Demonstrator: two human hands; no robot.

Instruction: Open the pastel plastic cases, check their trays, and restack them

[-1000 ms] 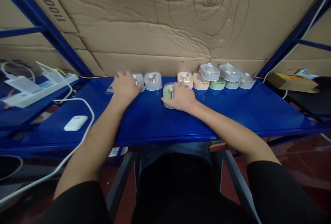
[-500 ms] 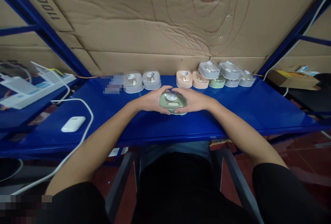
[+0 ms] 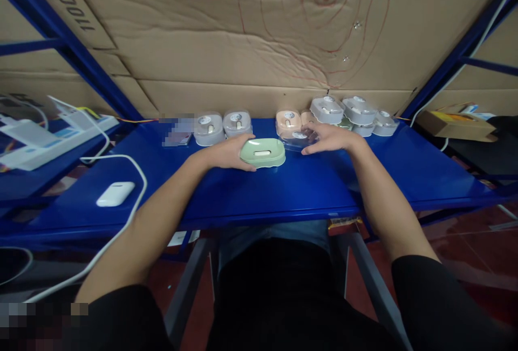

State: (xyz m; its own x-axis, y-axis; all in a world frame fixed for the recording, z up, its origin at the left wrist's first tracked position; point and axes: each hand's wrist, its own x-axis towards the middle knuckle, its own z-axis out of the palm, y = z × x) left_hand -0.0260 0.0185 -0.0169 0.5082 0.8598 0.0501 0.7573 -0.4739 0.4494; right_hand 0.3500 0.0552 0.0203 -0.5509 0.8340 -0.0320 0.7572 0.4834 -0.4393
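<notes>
Dial: The green box [image 3: 263, 160] is serving as centre; 12 o'clock is pointing at the cardboard [image 3: 182, 43].
Green box: It is sitting low over the blue table [image 3: 251, 194], in front of the wearer; the view is not showing whether it is touching the surface. Its top is lying uncovered, with a white bar [image 3: 262, 153] showing on its face.
Left hand [image 3: 230, 152]: It is gripping the green box from 9 o'clock. The thumb is pressing the near side and the fingers the far side, clamping the box between them.
Clear lid [image 3: 297, 139]: It is hanging off the green box at 2 o'clock, its edge lying just beside the box rim; contact there is not showing clearly. A round label is showing on it.
Right hand [image 3: 327, 139]: It is holding the clear lid from the lid's 3 o'clock side, thumb and fingers closing on its edge.
Grey pair [image 3: 209, 129]: Two lidded boxes are standing side by side at 10 o'clock.
Orange box [image 3: 288, 119]: It is standing at 1 o'clock, behind the clear lid.
Stack: Two upper grey boxes [image 3: 359, 110] are resting on a lower row at 2 o'clock.
White case [image 3: 115, 194]: It is lying between 8 and 9 o'clock, near a white cable [image 3: 145, 181].
Power strip [image 3: 60, 143]: It is lying at 9 o'clock, well apart from both hands.
</notes>
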